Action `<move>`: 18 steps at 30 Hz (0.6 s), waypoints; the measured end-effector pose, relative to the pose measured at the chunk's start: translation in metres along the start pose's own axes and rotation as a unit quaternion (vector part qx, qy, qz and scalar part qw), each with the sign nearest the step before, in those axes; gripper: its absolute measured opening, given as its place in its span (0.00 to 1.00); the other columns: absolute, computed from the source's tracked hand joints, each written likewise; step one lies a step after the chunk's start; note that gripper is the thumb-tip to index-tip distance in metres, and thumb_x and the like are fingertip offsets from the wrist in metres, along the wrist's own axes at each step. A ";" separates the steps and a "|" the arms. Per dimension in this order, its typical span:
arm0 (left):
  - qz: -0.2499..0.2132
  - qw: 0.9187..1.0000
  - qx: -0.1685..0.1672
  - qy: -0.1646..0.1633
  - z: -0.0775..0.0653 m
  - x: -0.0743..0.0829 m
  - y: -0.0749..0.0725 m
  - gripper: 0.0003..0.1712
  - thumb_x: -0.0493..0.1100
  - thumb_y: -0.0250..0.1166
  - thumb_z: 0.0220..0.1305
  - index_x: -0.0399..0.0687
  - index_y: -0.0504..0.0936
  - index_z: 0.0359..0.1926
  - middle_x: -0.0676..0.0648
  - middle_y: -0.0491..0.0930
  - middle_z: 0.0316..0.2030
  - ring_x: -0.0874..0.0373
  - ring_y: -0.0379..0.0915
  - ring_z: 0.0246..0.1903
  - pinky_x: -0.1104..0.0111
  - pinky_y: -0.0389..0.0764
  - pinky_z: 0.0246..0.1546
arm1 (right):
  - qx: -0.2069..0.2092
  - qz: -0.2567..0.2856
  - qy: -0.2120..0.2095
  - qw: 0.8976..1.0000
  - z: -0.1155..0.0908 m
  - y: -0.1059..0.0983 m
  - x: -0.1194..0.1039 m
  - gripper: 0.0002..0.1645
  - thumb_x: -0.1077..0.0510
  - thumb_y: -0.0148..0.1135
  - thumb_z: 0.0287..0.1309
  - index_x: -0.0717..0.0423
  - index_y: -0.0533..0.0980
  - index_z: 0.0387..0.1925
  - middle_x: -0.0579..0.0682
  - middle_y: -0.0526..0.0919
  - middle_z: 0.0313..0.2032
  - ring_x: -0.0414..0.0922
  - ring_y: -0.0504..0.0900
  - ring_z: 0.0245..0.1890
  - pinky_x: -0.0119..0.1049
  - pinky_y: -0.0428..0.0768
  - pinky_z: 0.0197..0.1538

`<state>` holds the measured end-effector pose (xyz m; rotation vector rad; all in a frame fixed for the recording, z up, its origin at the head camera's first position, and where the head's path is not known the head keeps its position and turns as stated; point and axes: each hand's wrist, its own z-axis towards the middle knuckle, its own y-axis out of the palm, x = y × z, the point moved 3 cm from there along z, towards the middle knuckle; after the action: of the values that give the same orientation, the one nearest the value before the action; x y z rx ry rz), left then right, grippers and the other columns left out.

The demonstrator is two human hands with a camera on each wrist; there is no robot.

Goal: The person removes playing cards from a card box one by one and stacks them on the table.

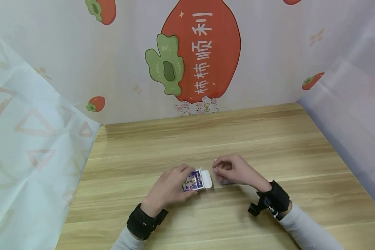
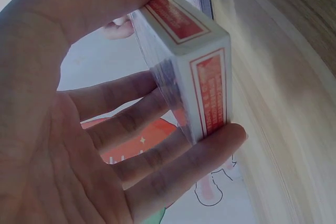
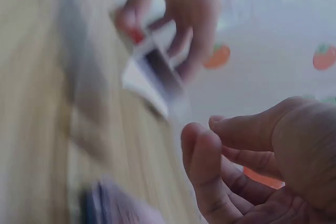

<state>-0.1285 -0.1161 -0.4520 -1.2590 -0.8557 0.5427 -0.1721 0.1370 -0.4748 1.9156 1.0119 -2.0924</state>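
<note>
My left hand (image 1: 170, 184) grips a small playing-card box (image 1: 192, 181) by its edges, thumb on one side and fingers on the other. The box has a purple printed face, and its white end flap (image 1: 207, 179) is folded out toward the right hand. Red panels mark its narrow sides in the left wrist view. My right hand (image 1: 235, 169) hovers over a stack of cards (image 1: 224, 181), its fingers loosely bent and nothing showing between them. In the right wrist view the stack (image 3: 121, 205) lies below those fingertips (image 3: 205, 148); in the head view the hand partly hides it.
A wood-grain table (image 1: 206, 139) spreads under both hands. Behind it hangs a pale cloth (image 1: 125, 62) printed with persimmons, and another patterned cloth (image 1: 34, 139) drapes along the left side. Black camera straps (image 1: 278, 196) circle both wrists.
</note>
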 end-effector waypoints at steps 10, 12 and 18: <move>-0.009 1.000 0.018 0.016 0.000 0.003 -0.003 0.40 0.61 0.82 0.56 0.48 0.82 0.63 0.50 0.86 0.53 0.60 0.83 0.41 0.69 0.83 0.39 | -0.031 0.038 -0.008 0.999 -0.002 0.028 -0.006 0.08 0.63 0.70 0.69 0.63 0.81 0.45 0.55 0.87 0.35 0.53 0.89 0.30 0.41 0.89 0.35; -0.010 0.999 0.024 0.026 0.000 0.004 -0.002 0.39 0.61 0.82 0.55 0.48 0.82 0.63 0.51 0.86 0.53 0.60 0.83 0.41 0.69 0.83 0.39 | -0.028 0.028 -0.002 0.999 -0.002 0.032 -0.004 0.09 0.63 0.71 0.68 0.63 0.80 0.45 0.52 0.87 0.34 0.48 0.88 0.29 0.39 0.88 0.33; -0.002 0.999 0.033 0.040 0.000 0.006 -0.001 0.39 0.62 0.82 0.55 0.49 0.82 0.62 0.52 0.85 0.52 0.60 0.83 0.44 0.67 0.84 0.42 | -0.025 0.018 0.007 0.999 -0.002 0.039 -0.001 0.10 0.62 0.71 0.68 0.63 0.79 0.44 0.51 0.86 0.32 0.50 0.88 0.27 0.37 0.87 0.30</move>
<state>-0.1249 -0.1115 -0.4492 -1.2107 -0.7689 0.5097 -0.1503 0.1083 -0.4886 1.9123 1.0147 -2.0174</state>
